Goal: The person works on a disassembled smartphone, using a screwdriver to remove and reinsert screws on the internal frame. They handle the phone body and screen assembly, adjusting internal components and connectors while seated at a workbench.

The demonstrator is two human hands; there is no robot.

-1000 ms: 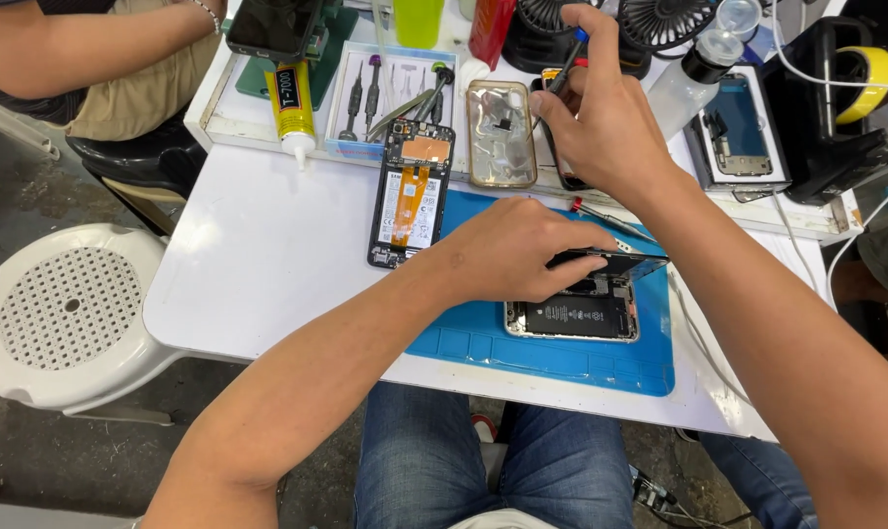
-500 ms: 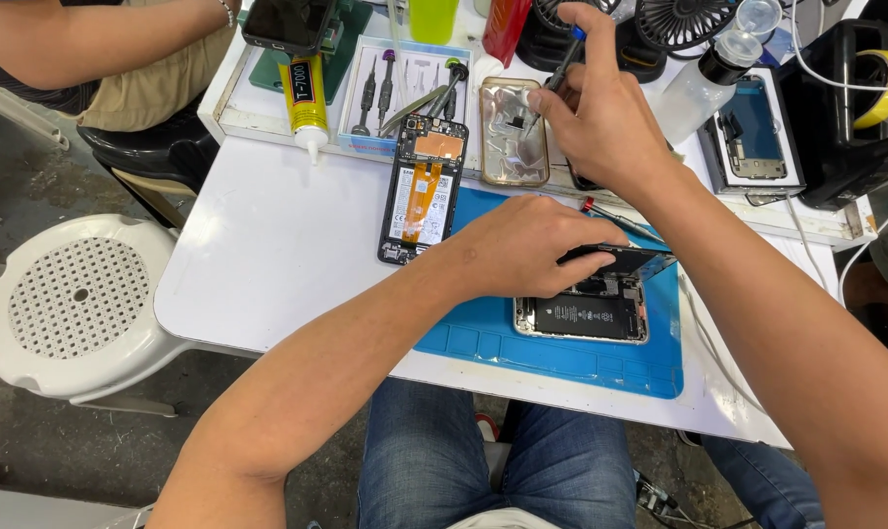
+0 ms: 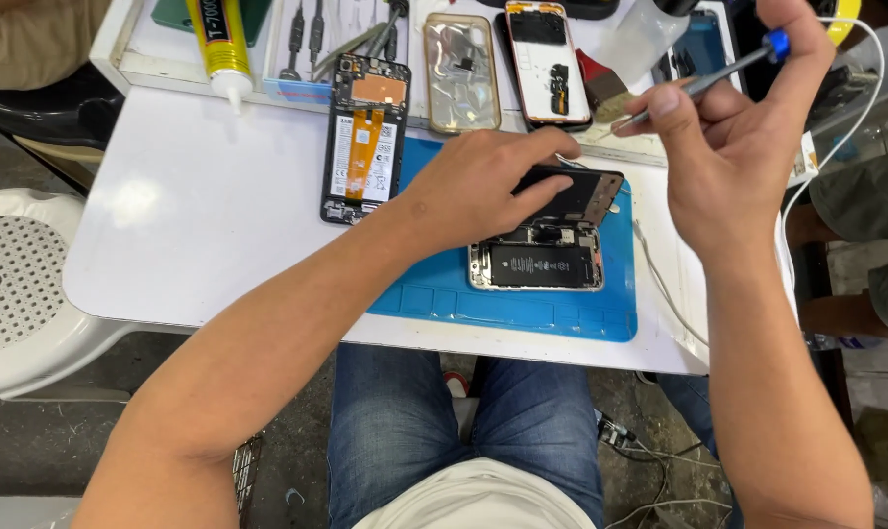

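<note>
My left hand (image 3: pixel 483 191) clamps the lifted screen (image 3: pixel 576 196) over the opened phone (image 3: pixel 537 266), right hand (image 3: pixel 733 147) pinching the screwdriver (image 3: pixel 718 76); I'd avoid straining the flex.

An opened phone (image 3: pixel 537 264) lies on a mat (image 3: pixel 522 304) on the table (image 3: pixel 199 245). Left of it lies another opened phone (image 3: pixel 363 137). Farther back sit a glue tube (image 3: pixel 218 44), a phone case (image 3: pixel 460 71) and tools (image 3: pixel 307 39).
</note>
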